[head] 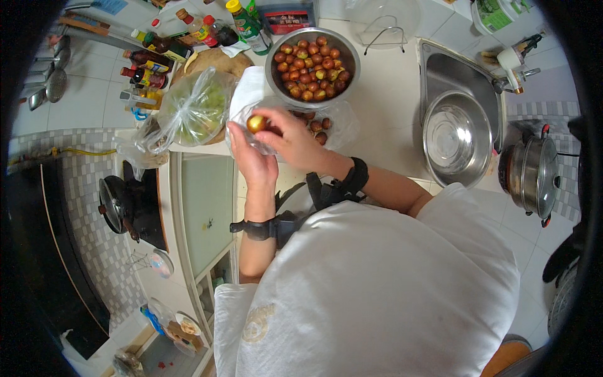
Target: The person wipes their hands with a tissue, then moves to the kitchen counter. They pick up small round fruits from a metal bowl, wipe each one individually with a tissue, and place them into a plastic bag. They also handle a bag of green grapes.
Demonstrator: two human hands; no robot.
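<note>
My right hand (301, 143), slightly blurred, holds a reddish-brown and yellow jujube (256, 123) by its fingertips. Close beside it, my left hand (254, 162) grips the edge of a clear plastic bag (346, 123), its fingers partly hidden by the plastic. Several more jujubes (321, 138) lie in the bag, to the right of my right hand and partly behind it. Just beyond my hands stands a stainless steel bowl (356, 70) holding many red and yellow-green jujubes (308, 70).
A tied plastic bag of green produce (200, 110) sits at left on a round wooden board (221, 59). Sauce bottles (247, 26) line the wall behind. At right, a metal basin (454, 136) overlaps the sink (452, 68), near a lidded steamer pot (532, 174). A pan (113, 205) rests on the left-hand stove.
</note>
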